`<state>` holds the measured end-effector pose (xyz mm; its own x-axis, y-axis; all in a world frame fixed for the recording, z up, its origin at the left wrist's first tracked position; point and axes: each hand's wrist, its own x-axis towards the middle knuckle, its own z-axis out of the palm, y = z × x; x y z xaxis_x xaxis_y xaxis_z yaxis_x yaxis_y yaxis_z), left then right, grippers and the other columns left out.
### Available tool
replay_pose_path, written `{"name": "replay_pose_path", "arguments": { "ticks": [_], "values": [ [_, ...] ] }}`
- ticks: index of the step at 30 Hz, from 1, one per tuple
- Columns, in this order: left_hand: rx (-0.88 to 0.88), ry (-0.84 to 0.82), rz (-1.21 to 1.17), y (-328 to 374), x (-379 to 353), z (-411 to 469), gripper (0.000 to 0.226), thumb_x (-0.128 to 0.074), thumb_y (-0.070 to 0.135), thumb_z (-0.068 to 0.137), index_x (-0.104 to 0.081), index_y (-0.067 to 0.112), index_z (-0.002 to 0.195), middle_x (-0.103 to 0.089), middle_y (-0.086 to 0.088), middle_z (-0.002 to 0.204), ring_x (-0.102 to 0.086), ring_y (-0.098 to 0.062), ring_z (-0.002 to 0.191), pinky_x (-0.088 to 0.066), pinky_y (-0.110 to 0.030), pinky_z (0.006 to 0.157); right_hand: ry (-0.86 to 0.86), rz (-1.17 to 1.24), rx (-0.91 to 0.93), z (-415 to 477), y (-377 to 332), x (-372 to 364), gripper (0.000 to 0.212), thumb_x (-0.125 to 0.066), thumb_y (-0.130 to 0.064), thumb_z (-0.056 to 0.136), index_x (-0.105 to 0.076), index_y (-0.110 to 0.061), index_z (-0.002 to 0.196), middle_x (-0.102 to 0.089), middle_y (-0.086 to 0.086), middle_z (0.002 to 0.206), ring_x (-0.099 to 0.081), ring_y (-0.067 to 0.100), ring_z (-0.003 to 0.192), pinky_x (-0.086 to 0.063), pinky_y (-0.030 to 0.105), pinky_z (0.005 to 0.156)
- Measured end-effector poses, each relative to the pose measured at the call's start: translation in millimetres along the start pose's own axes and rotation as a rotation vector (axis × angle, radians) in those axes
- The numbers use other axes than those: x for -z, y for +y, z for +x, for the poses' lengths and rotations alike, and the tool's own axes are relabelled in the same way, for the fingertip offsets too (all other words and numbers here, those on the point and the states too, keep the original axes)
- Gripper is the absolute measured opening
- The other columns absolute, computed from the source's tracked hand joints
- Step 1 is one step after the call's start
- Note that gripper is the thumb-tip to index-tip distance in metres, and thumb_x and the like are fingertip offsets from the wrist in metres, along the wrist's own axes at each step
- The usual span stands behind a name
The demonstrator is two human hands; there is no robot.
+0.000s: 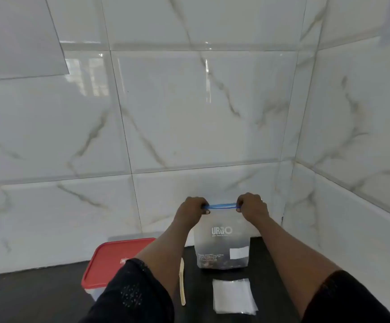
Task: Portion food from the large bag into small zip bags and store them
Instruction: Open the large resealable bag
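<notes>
- A box with a red lid sits at the left on the dark table.
- Just right of it, a pale wooden stick lies flat.
- The left hand pinches the left end of the blue zip, fingers curled.
- The bag stands upright on the table near the tiled wall. It is frosted, with dark food at the bottom, perhaps dried pieces; it is too blurred to tell.
- A stack of small bags lies flat just in front of it.
- The right hand pinches the zip's right end.
</notes>
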<state>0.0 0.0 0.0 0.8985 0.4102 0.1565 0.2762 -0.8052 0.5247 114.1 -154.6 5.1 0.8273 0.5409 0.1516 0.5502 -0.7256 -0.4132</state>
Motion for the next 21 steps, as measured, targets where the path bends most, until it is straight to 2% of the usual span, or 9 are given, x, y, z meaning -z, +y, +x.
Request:
{"name": "replay_pose_path", "arguments": {
  "ticks": [3, 8, 11, 13, 15, 19, 21],
  "values": [
    [0.013, 0.104, -0.133, 0, 14, -6, 0.013, -0.066, 0.015, 0.083, -0.07, 0.008, 0.093, -0.063, -0.008, 0.087, -0.055, -0.022, 0.082, -0.044, -0.031, 0.074, 0.05, 0.22, 0.013, 0, -2, 10, 0.011, -0.064, -0.003, 0.085, -0.072, -0.003, 0.092, -0.061, 0.009, 0.099, -0.054, 0.017, 0.085, -0.05, 0.03, 0.082],
    [-0.06, 0.186, -0.272, 8, 46, -29, 0.012, -0.063, 0.008, 0.085, -0.071, -0.001, 0.088, -0.058, -0.006, 0.073, -0.049, -0.011, 0.065, -0.039, -0.017, 0.063, 0.079, 0.482, 0.094, -23, -18, 42, 0.022, -0.06, 0.009, 0.084, -0.073, 0.003, 0.101, -0.063, 0.007, 0.089, -0.054, 0.016, 0.083, -0.041, 0.01, 0.065],
    [-0.063, 0.238, -0.31, 12, 65, -46, 0.014, -0.064, 0.009, 0.085, -0.071, -0.001, 0.091, -0.059, -0.007, 0.081, -0.051, -0.012, 0.069, -0.041, -0.017, 0.067, 0.069, 0.602, 0.101, -39, -29, 58, 0.026, -0.057, 0.014, 0.082, -0.072, 0.003, 0.101, -0.064, 0.009, 0.086, -0.055, 0.017, 0.078, -0.044, 0.009, 0.062],
    [-0.06, 0.276, -0.335, 15, 78, -62, 0.015, -0.064, 0.009, 0.085, -0.072, 0.001, 0.095, -0.061, -0.005, 0.086, -0.052, -0.012, 0.076, -0.039, -0.005, 0.063, 0.086, 0.647, 0.116, -51, -39, 64, 0.021, -0.063, 0.011, 0.081, -0.073, 0.002, 0.097, -0.062, 0.007, 0.075, -0.054, 0.014, 0.069, -0.044, 0.006, 0.055],
    [-0.058, 0.292, -0.323, 14, 89, -80, 0.018, -0.063, 0.009, 0.086, -0.072, 0.004, 0.101, -0.062, -0.002, 0.091, -0.053, -0.01, 0.084, -0.038, 0.0, 0.064, 0.108, 0.678, 0.131, -64, -49, 68, 0.017, -0.069, 0.006, 0.079, -0.073, 0.002, 0.096, -0.058, 0.001, 0.067, -0.05, 0.01, 0.06, -0.042, 0.002, 0.048],
    [-0.033, 0.258, -0.256, 4, 107, -110, 0.021, -0.061, 0.007, 0.088, -0.07, 0.003, 0.106, -0.064, -0.009, 0.099, -0.052, -0.012, 0.088, -0.036, -0.006, 0.066, 0.087, 0.708, 0.162, -87, -66, 65, 0.019, -0.073, 0.001, 0.078, -0.073, 0.001, 0.097, -0.057, 0.001, 0.067, -0.049, 0.008, 0.058, -0.041, 0.002, 0.047],
    [-0.023, 0.25, -0.241, -6, 116, -125, 0.02, -0.061, 0.007, 0.088, -0.07, 0.002, 0.105, -0.064, -0.01, 0.096, -0.052, -0.014, 0.086, -0.038, -0.01, 0.066, 0.056, 0.706, 0.171, -98, -74, 58, 0.021, -0.073, -0.001, 0.079, -0.073, -0.001, 0.1, -0.059, 0.001, 0.068, -0.049, 0.007, 0.059, -0.042, 0.002, 0.049]
  ]
}}
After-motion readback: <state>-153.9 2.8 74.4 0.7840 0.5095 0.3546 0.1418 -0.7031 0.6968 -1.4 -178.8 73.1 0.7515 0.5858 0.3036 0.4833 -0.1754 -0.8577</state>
